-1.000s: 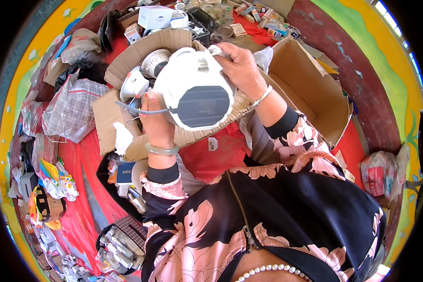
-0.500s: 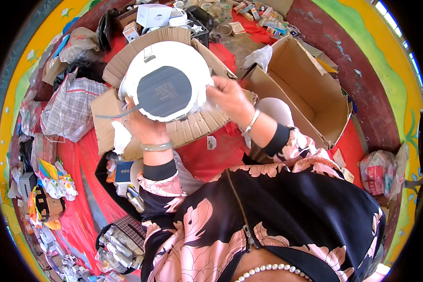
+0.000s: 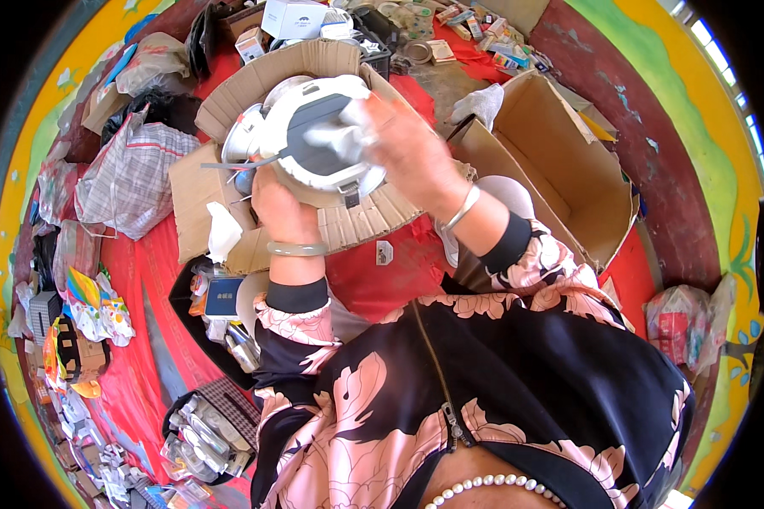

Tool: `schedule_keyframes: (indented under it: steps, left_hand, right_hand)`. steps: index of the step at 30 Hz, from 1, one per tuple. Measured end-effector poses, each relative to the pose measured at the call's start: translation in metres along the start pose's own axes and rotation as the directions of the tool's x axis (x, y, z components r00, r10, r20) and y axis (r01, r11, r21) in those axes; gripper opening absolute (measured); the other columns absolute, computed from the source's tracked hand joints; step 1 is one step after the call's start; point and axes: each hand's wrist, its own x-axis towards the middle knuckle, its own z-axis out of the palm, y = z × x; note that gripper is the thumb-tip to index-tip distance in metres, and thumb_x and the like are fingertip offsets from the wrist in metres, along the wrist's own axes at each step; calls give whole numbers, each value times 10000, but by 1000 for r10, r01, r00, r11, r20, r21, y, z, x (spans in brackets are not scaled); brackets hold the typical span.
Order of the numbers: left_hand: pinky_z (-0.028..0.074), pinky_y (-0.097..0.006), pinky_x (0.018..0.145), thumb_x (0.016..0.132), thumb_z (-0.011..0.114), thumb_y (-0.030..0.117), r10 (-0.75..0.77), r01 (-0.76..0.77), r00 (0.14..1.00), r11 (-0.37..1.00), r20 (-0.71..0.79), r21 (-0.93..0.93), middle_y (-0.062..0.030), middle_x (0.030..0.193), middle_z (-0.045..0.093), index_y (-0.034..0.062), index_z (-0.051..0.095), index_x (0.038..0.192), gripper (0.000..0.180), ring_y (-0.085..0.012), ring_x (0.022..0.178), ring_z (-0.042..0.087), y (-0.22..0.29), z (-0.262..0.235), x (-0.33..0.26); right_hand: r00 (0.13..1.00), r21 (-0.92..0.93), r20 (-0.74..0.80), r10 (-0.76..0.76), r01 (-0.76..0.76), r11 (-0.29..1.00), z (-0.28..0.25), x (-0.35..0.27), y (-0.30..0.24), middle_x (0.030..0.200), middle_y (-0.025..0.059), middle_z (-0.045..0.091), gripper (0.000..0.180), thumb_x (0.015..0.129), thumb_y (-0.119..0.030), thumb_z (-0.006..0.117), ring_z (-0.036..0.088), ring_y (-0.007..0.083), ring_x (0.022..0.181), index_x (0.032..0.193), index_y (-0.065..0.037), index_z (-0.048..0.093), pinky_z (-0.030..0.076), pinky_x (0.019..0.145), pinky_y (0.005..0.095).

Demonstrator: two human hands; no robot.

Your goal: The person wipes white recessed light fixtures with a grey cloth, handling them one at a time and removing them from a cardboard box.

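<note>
Since the earlier frame, the round white lamp fitting [image 3: 323, 144] has tipped so that its dark grey face now turns more toward the right hand [image 3: 412, 157], which has come across the front of it and shows blurred; the left hand [image 3: 280, 208] sits under the fitting's lower left rim, its grip wrapped around the edge to carry the weight from below, so the other hand is free to work on the face; the right hand's grip looks pressed on a small pale piece at the middle of the dark face, though the blur leaves it uncertain whether it pinches or only touches. The fitting is held up in the air, above the near edge of a flattened piece of corrugated cardboard [image 3: 356, 225] that lies on the red floor cloth [image 3: 144, 280]; a thin metal spring clip sticks out from its left side.

Counted: one fitting in hand; at least one more round white fitting [image 3: 244, 136] lies just behind it on the cardboard; one open brown carton [image 3: 560, 170] stands at the right, well apart; one checked bag [image 3: 132, 182] lies at the left; one bangle on each wrist.
</note>
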Motion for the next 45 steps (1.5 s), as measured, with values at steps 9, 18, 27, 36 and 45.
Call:
schedule_keyframes:
  steps: [9,18,27,36,45]
  left_hand:
    - [485,-326,826,974,448,226,61,-63,989,998,135,8,-139,1124,589,-81,525,1166,370,-209,987,591,-10,-5,-4]
    - [490,-335,828,969,468,240,15,-14,995,1000,103,-17,-128,1140,587,-74,502,1202,393,-210,1005,590,-7,0,-6]
    - [492,-347,820,940,435,155,-2,6,998,999,70,-52,-145,1122,586,-84,524,1156,334,-219,970,599,-9,-3,3]
    - [479,-337,849,923,409,150,37,-50,981,997,192,64,-151,1123,584,-91,518,1161,355,-233,1004,591,-11,-3,-3]
    - [449,-380,917,985,356,230,-153,159,985,983,74,-89,-147,1208,547,-60,461,1235,398,-259,1088,558,-19,-14,11]
  right_hand:
    - [983,-95,178,41,-24,995,8,22,-20,1398,163,416,443,884,-218,529,359,291,1325,1258,16,488,230,1106,422]
    - [963,-7,267,-22,25,1000,-4,13,-40,1403,185,400,454,897,-211,520,356,307,1326,1279,29,468,253,1103,419]
    - [969,-136,162,185,-164,977,8,-6,-4,1397,187,404,435,874,-164,539,365,308,1318,1264,20,476,271,1092,420]
    - [987,-71,127,98,-90,993,15,24,-3,1381,212,412,437,895,-177,511,366,315,1314,1264,53,465,275,1089,414]
    - [969,-62,244,-38,55,997,13,-13,-39,1395,167,417,422,855,-133,538,371,311,1316,1252,4,493,263,1097,429]
